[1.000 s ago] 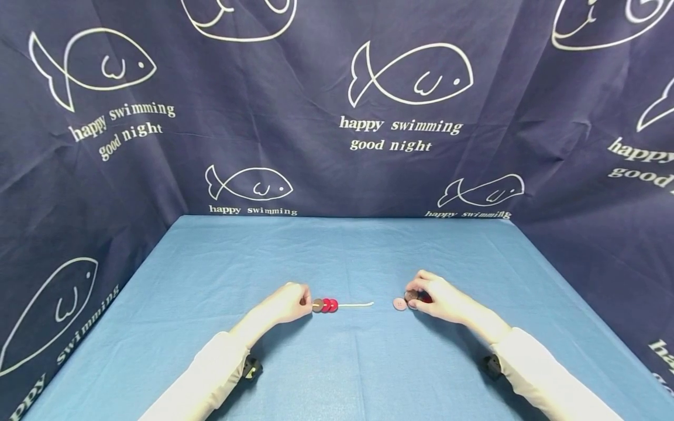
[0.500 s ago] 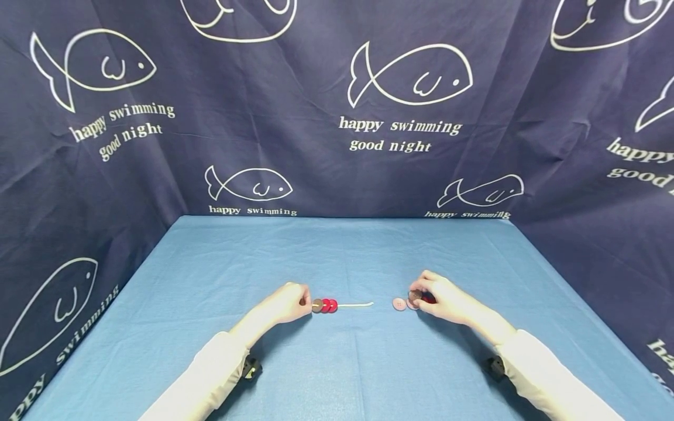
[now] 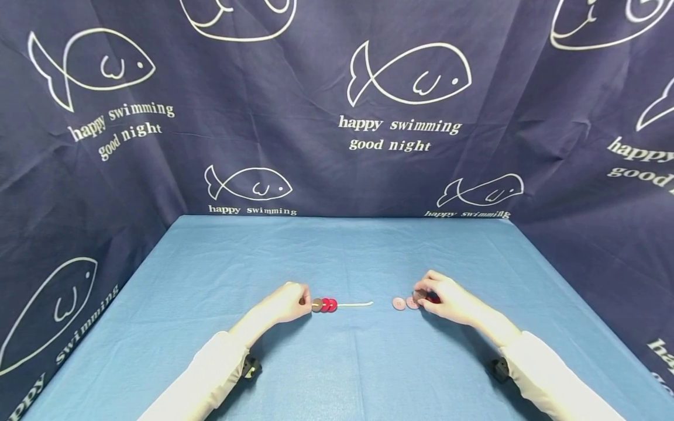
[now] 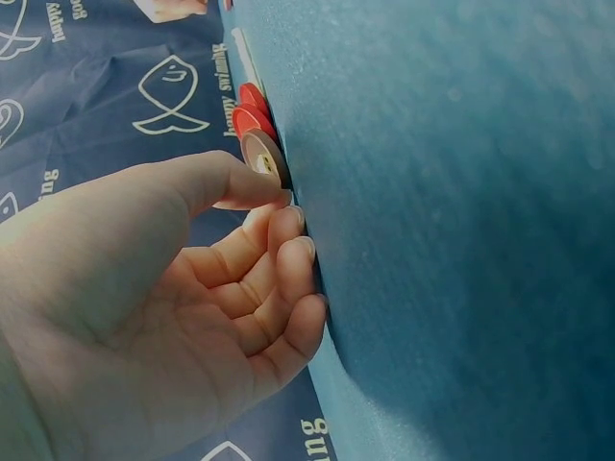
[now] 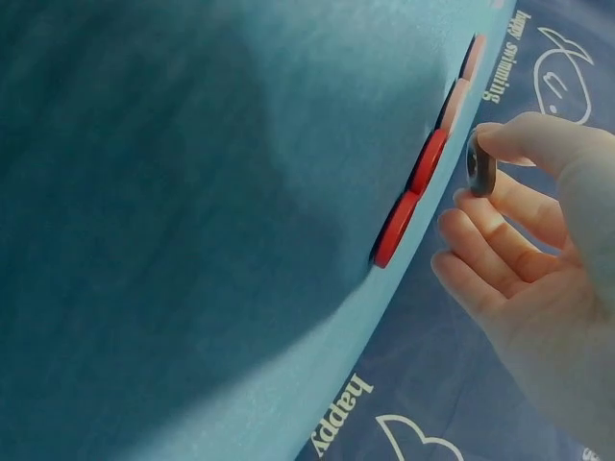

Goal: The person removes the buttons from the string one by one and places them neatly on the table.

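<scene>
I have the pale cord [image 3: 355, 304] lying roughly straight across the blue tablecloth [image 3: 347, 374], its right-hand stretch bare and the tip bent slightly. At the cord's left end, my left hand [image 3: 286, 302] has thumb and forefinger pinched together on it, the other fingers loosely curled; the bit of cord inside the grip is hidden from me. Right beside those fingertips a strung brown button [image 3: 317, 304] sits on the cord, and next along it come two strung red buttons, one [image 3: 325, 304] overlapping the other [image 3: 333, 305]. I can't tell whether the thumb touches the brown one as well.

Off to the right of the cord, beyond its bare tip, my right hand [image 3: 442, 297] pinches a loose brown button [image 5: 482, 168] between thumb and forefinger, holding it on edge and clear of the cloth, with the remaining fingers apart and slightly bent. Near it, in line with the cord, I see a row on the cloth: first a pink button [image 3: 398, 303], then a second pink button [image 3: 412, 302], then two loose red buttons, one [image 5: 429, 161] touching the other [image 5: 395, 230].

Behind the cord, past the table's far edge, hangs a navy curtain [image 3: 300, 105] printed with white fish.
</scene>
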`<control>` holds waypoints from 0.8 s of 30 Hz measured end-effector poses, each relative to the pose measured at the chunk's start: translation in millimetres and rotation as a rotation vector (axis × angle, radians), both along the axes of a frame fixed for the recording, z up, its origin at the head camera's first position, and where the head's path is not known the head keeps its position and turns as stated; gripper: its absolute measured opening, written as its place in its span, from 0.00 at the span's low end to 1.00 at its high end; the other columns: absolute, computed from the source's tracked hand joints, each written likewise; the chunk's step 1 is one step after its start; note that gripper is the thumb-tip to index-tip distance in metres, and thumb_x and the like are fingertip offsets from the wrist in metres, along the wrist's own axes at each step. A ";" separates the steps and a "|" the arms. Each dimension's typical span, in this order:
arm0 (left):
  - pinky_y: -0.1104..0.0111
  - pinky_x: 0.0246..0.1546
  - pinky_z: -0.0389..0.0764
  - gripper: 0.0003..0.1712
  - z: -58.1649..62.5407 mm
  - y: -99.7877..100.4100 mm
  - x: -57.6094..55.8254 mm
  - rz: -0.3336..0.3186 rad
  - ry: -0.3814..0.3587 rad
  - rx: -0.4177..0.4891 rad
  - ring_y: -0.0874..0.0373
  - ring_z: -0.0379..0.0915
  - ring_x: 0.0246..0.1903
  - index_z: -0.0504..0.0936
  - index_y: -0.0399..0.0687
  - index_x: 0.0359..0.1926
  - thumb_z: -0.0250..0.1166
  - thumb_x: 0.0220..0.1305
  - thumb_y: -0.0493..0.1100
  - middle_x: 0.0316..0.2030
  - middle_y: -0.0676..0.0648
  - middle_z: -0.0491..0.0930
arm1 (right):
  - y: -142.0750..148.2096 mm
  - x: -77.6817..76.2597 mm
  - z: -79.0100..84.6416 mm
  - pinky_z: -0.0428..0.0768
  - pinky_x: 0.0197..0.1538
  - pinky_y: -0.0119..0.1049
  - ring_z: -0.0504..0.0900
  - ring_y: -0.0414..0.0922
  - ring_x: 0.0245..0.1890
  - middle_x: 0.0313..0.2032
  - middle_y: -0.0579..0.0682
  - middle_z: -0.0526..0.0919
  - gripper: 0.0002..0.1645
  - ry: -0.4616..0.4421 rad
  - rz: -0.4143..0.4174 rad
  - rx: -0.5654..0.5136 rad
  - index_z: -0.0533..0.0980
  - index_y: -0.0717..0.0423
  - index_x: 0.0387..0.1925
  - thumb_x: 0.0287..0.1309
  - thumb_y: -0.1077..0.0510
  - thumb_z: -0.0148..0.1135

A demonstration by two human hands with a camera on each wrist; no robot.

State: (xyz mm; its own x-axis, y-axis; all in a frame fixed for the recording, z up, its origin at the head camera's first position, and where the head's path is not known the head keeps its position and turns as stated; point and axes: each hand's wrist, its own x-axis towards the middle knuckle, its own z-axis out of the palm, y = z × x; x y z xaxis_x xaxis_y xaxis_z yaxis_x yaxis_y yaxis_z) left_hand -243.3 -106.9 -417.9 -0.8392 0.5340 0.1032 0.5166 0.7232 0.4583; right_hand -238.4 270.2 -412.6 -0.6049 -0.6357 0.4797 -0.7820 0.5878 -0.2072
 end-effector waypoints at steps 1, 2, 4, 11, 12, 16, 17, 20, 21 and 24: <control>0.72 0.22 0.67 0.05 -0.1 0.0 0.0 0.000 0.001 0.000 0.63 0.63 0.19 0.75 0.45 0.23 0.60 0.53 0.34 0.19 0.52 0.73 | 0.7 0.1 0.0 0.73 0.35 0.31 0.73 0.40 0.30 0.31 0.48 0.74 0.13 0.004 -0.003 0.000 0.79 0.61 0.33 0.40 0.70 0.67; 0.73 0.23 0.67 0.05 -0.1 -0.1 0.1 0.001 0.001 0.001 0.63 0.63 0.19 0.74 0.45 0.23 0.60 0.53 0.34 0.19 0.52 0.73 | 1.2 0.4 0.4 0.73 0.35 0.31 0.73 0.40 0.30 0.31 0.48 0.74 0.13 0.002 -0.006 -0.001 0.79 0.61 0.34 0.40 0.70 0.67; 0.73 0.23 0.67 0.06 -0.4 -0.2 -0.1 0.002 0.000 0.001 0.63 0.63 0.19 0.74 0.45 0.23 0.60 0.53 0.34 0.19 0.53 0.73 | 1.9 0.8 1.1 0.73 0.35 0.31 0.74 0.40 0.30 0.31 0.47 0.75 0.13 0.000 -0.009 -0.006 0.79 0.61 0.34 0.40 0.71 0.67; 0.73 0.24 0.68 0.05 -0.3 -0.2 -0.4 0.004 0.004 -0.003 0.63 0.64 0.20 0.75 0.45 0.23 0.60 0.53 0.34 0.20 0.52 0.74 | 4.1 2.5 2.9 0.73 0.35 0.32 0.74 0.40 0.30 0.30 0.46 0.74 0.13 -0.023 -0.012 -0.007 0.79 0.61 0.33 0.41 0.70 0.67; 0.72 0.24 0.68 0.05 -0.2 -0.1 -0.5 0.005 0.003 -0.002 0.63 0.64 0.20 0.75 0.45 0.23 0.60 0.53 0.34 0.20 0.52 0.74 | 4.4 2.6 2.9 0.73 0.35 0.31 0.74 0.39 0.29 0.30 0.46 0.74 0.13 -0.028 -0.014 -0.005 0.79 0.61 0.33 0.41 0.70 0.67; 0.72 0.23 0.67 0.05 0.4 -0.1 0.0 0.006 -0.006 -0.002 0.63 0.64 0.20 0.75 0.45 0.23 0.60 0.54 0.34 0.20 0.52 0.74 | 6.4 3.5 2.9 0.72 0.36 0.28 0.73 0.39 0.29 0.30 0.46 0.74 0.12 -0.035 -0.027 0.002 0.79 0.60 0.32 0.41 0.70 0.68; 0.72 0.23 0.67 0.05 0.5 -0.1 0.0 0.006 -0.007 -0.001 0.63 0.64 0.20 0.75 0.44 0.23 0.60 0.54 0.34 0.20 0.52 0.74 | 7.0 3.7 2.9 0.72 0.36 0.28 0.73 0.38 0.29 0.30 0.46 0.74 0.12 -0.032 -0.029 0.003 0.79 0.60 0.32 0.41 0.70 0.68; 0.72 0.23 0.67 0.05 0.8 -0.1 0.3 0.005 -0.005 0.002 0.63 0.64 0.20 0.75 0.44 0.23 0.60 0.54 0.34 0.20 0.52 0.74 | 8.2 4.0 2.4 0.72 0.37 0.28 0.74 0.38 0.29 0.30 0.47 0.74 0.12 -0.026 -0.029 0.006 0.79 0.60 0.32 0.41 0.70 0.67; 0.72 0.23 0.67 0.05 0.8 0.0 0.3 0.004 -0.003 0.003 0.63 0.64 0.20 0.75 0.44 0.23 0.60 0.54 0.34 0.20 0.52 0.74 | 8.7 4.2 2.3 0.73 0.36 0.28 0.74 0.38 0.29 0.30 0.47 0.74 0.12 -0.025 -0.031 0.008 0.79 0.60 0.32 0.41 0.70 0.67; 0.72 0.22 0.67 0.05 0.9 0.3 0.7 0.006 0.003 0.002 0.63 0.63 0.20 0.75 0.44 0.23 0.61 0.53 0.34 0.19 0.52 0.73 | 9.4 5.1 2.0 0.74 0.36 0.32 0.74 0.38 0.29 0.30 0.47 0.74 0.12 -0.024 -0.039 0.015 0.79 0.60 0.32 0.41 0.70 0.68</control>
State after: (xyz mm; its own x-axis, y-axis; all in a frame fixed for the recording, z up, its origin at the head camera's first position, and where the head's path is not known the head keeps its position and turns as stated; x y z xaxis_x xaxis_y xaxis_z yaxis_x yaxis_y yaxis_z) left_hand -242.6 -106.6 -417.0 -0.8418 0.5291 0.1070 0.5141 0.7254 0.4577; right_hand -233.4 279.7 -410.6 -0.6401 -0.6186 0.4556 -0.7537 0.6206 -0.2163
